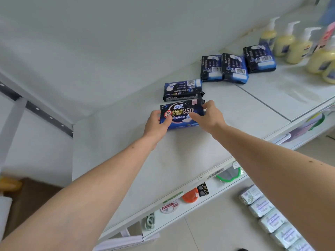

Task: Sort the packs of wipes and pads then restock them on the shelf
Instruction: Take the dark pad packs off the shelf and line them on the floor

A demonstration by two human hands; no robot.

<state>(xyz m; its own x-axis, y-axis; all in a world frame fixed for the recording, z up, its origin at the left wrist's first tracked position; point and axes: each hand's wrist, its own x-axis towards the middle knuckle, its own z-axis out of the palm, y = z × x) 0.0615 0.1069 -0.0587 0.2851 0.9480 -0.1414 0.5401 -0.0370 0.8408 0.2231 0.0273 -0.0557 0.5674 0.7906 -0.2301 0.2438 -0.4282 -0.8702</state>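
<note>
A dark blue pad pack (181, 113) with white and gold print lies face up on the white shelf (181, 160). My left hand (156, 125) grips its left end and my right hand (208, 115) grips its right end. Just behind it lies another dark pad pack (183, 89), back side up. Three more dark pad packs (235, 62) stand in a row further back to the right. Several pale green wipe packs (268, 214) lie in a line on the floor at the lower right.
Yellow pump bottles (297, 44) stand at the shelf's far right. A lower shelf (208, 198) holds small items, among them an orange round pack (190, 196). A brown cardboard box (27, 201) sits on the floor at the left.
</note>
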